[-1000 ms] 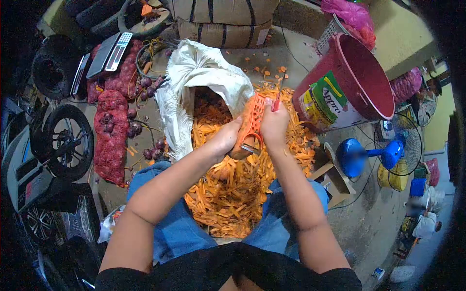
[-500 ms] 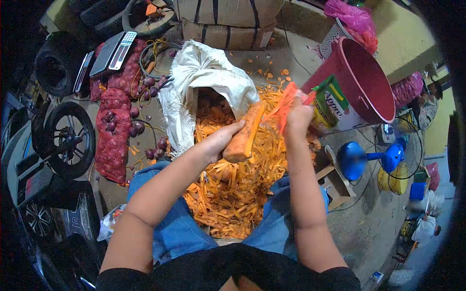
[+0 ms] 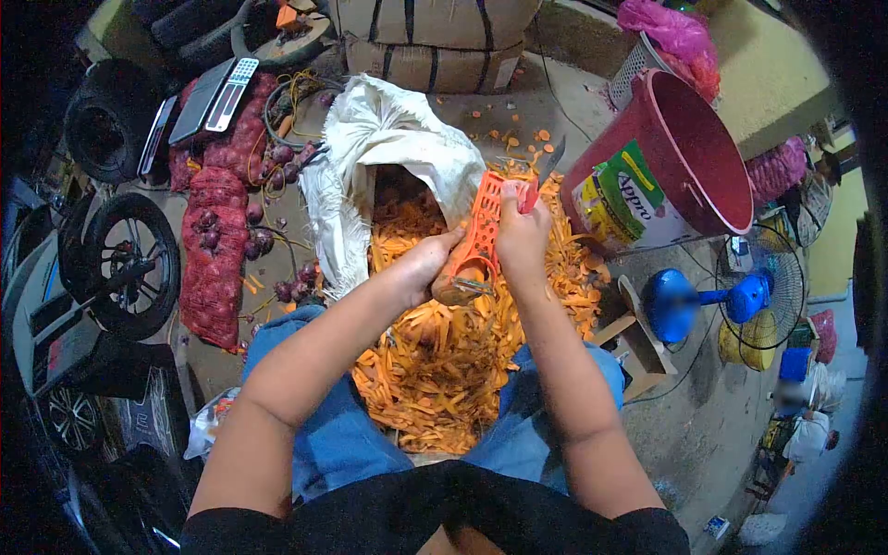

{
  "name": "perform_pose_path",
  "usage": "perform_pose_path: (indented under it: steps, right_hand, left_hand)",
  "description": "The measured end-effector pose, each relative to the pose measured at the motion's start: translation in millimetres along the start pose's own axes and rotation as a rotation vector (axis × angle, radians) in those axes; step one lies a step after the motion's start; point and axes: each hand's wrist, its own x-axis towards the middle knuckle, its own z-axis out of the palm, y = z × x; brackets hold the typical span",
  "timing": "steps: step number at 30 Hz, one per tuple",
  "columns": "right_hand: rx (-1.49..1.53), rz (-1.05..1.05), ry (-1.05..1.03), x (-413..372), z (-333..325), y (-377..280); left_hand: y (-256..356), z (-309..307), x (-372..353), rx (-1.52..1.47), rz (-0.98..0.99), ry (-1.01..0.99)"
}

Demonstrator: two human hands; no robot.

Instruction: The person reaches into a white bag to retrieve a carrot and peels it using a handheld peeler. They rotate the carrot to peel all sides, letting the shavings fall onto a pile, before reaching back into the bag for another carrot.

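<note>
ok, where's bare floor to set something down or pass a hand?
Free: concrete strip between white sack and red bucket, only stray carrot bits there. Wider bare floor right of the right knee, below the blue fan. Crowded: peel pile between the knees, under left hand with carrot and right hand with peeler; onion sacks and wheel fill the left side.

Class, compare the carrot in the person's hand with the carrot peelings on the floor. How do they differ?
The carrot is one thick piece; the peelings are many thin strips. The carrot is gripped in the left hand, against the peeler; the peelings lie loose in a heap. Both are orange.
</note>
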Motion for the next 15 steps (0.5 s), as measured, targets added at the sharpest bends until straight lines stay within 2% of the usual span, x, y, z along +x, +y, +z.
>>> perform_pose_path:
  steps: [1, 3, 7, 9, 10, 12, 13, 14, 15]
  right_hand:
    - [-0.001, 0.001, 0.0, 0, 0, 2]
    - [-0.067, -0.129, 0.062, 1, 1, 10]
    - [-0.178, -0.039, 0.043, 5, -3, 16]
    - [-0.355, -0.102, 0.214, 21, -14, 17]
    - [-0.387, -0.116, 0.338, 35, -26, 23]
    - [-0.453, -0.121, 0.546, 65, -57, 49]
    - [-0.485, -0.113, 0.629, 73, -67, 62]
    - [-0.481, -0.11, 0.634, 72, -67, 57]
    - [-0.29, 0.03, 0.604, 70, -68, 52]
  left_hand:
    - [-1, 0, 0, -0.001, -0.001, 0.0]
    - [-2, 1, 1, 0.081, 0.008, 0.026]
    - [-2, -1, 3, 0.234, 0.077, 0.02]
    - [-3, 1, -4, 0.415, -0.075, -0.03]
    - [-19, -7, 2, 0.457, 0.002, -0.136]
    - [-12, 13, -27, 0.641, -0.037, -0.219]
    - [-12, 19, -34, 0.641, -0.041, -0.22]
    - [-11, 24, -39, 0.578, -0.002, -0.215]
    - [-11, 25, -41, 0.513, 0.038, -0.21]
